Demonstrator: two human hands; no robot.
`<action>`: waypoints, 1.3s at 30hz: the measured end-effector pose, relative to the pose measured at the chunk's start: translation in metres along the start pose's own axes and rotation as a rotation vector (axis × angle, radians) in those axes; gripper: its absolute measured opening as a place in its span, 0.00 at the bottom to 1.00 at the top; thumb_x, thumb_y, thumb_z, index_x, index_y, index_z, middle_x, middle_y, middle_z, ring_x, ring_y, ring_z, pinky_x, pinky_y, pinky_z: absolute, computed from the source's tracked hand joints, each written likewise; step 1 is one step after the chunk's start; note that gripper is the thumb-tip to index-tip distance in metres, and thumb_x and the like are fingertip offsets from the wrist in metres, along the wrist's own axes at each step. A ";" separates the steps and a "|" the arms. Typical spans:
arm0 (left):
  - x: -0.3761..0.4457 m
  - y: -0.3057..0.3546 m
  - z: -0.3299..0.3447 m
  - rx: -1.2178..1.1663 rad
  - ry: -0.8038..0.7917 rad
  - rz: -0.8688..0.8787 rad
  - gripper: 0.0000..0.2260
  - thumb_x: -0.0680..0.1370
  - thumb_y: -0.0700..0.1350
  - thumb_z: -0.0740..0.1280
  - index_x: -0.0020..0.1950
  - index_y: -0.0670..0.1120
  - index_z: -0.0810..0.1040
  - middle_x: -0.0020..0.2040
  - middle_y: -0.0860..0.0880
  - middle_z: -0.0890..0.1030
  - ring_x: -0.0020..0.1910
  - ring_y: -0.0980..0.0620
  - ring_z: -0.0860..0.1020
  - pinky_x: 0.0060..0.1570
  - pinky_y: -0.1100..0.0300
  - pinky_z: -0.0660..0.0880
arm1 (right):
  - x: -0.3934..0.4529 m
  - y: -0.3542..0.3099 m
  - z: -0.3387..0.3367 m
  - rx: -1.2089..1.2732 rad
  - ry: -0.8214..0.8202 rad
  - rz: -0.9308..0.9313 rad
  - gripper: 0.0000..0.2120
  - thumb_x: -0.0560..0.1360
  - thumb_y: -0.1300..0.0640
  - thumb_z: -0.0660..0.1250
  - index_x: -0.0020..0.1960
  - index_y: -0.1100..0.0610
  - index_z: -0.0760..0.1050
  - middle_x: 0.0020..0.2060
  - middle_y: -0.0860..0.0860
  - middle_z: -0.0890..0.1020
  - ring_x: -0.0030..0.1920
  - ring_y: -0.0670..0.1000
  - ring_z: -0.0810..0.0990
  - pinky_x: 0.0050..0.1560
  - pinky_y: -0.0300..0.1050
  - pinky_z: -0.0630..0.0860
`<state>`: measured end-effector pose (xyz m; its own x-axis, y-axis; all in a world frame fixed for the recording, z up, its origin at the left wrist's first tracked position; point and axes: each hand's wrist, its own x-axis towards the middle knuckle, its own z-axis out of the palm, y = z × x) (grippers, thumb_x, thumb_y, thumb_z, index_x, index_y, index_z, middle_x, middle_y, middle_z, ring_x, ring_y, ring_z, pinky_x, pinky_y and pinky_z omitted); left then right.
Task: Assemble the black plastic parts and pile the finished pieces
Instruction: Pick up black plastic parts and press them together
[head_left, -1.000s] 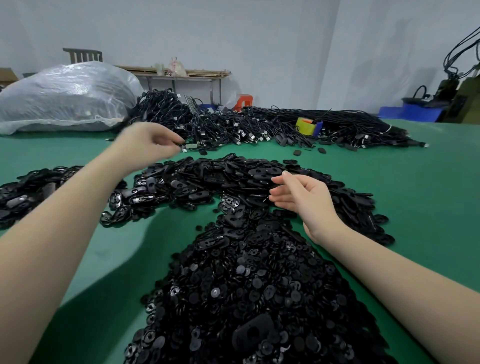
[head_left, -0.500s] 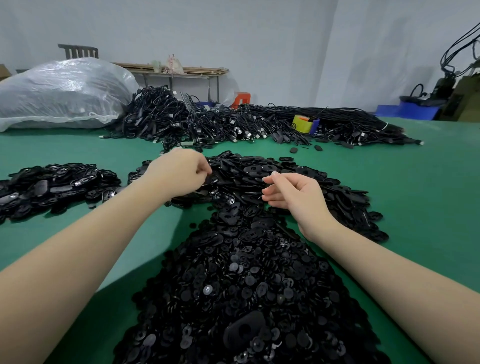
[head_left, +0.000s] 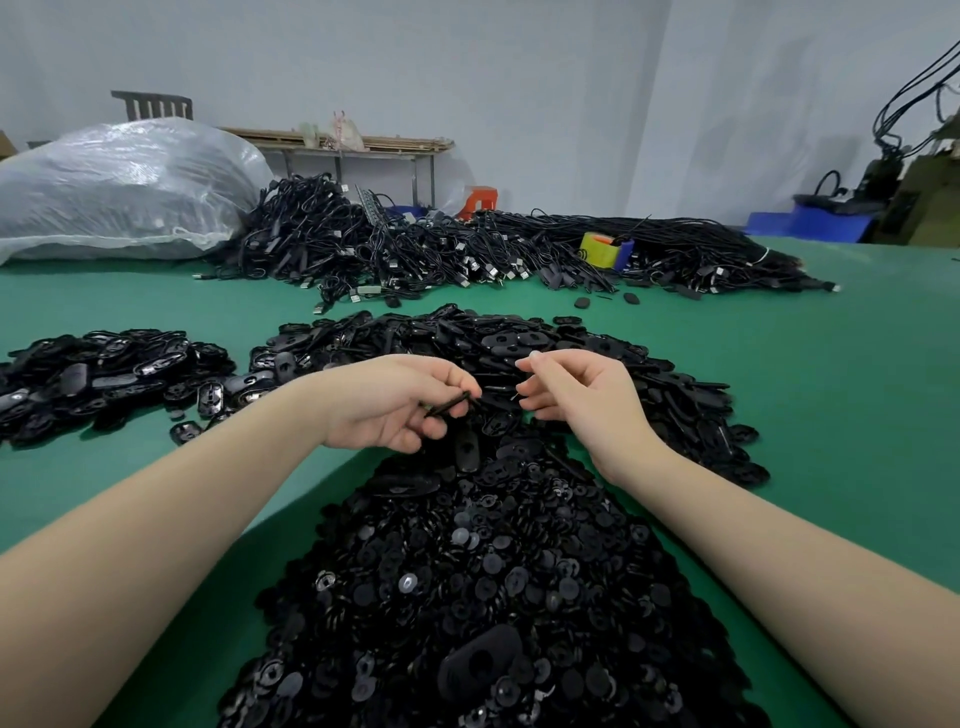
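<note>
The left hand (head_left: 387, 402) pinches a flat oval part (head_left: 451, 404) between thumb and curled fingers; the part is seen edge-on and tilted, just above the big heap (head_left: 493, 571). The right hand (head_left: 576, 400) hovers just right of this part, apart from it. Its fingers are curled, with thumb and forefinger close together; I cannot tell if they pinch something small. The big heap of small round parts lies on the green table (head_left: 831, 415), directly under both forearms. Behind the big heap, touching it, lies a spread of oval parts (head_left: 519, 338). Left of the big heap, apart from it, is a smaller pile (head_left: 98, 369). Far behind the big heap are black cables (head_left: 467, 249), with a plastic bag (head_left: 119, 192) to their left.
</note>
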<state>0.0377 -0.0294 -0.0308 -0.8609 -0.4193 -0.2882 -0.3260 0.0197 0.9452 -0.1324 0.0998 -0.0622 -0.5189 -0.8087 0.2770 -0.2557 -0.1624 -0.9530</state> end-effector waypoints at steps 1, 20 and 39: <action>0.001 -0.001 0.000 -0.071 0.022 0.029 0.10 0.83 0.38 0.59 0.53 0.47 0.79 0.38 0.52 0.78 0.27 0.58 0.71 0.22 0.68 0.64 | -0.001 0.000 0.000 -0.021 -0.015 -0.015 0.07 0.78 0.53 0.68 0.45 0.51 0.85 0.37 0.50 0.86 0.38 0.46 0.84 0.40 0.38 0.78; 0.026 -0.012 0.029 -0.344 0.324 0.442 0.12 0.79 0.36 0.67 0.48 0.50 0.86 0.44 0.49 0.87 0.46 0.52 0.86 0.40 0.64 0.81 | -0.023 -0.051 0.016 -0.697 -0.816 -0.231 0.14 0.68 0.42 0.77 0.53 0.39 0.83 0.40 0.46 0.78 0.43 0.44 0.75 0.44 0.38 0.71; 0.032 -0.011 0.035 -0.363 0.412 0.474 0.11 0.79 0.34 0.66 0.48 0.49 0.83 0.38 0.52 0.86 0.40 0.55 0.85 0.36 0.66 0.79 | -0.026 -0.057 0.018 -0.754 -0.816 -0.230 0.13 0.66 0.41 0.78 0.47 0.43 0.83 0.39 0.42 0.79 0.42 0.40 0.74 0.42 0.35 0.72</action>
<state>-0.0002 -0.0109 -0.0558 -0.6374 -0.7495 0.1790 0.2577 0.0116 0.9661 -0.0897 0.1203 -0.0176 0.2202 -0.9754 0.0106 -0.8455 -0.1962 -0.4966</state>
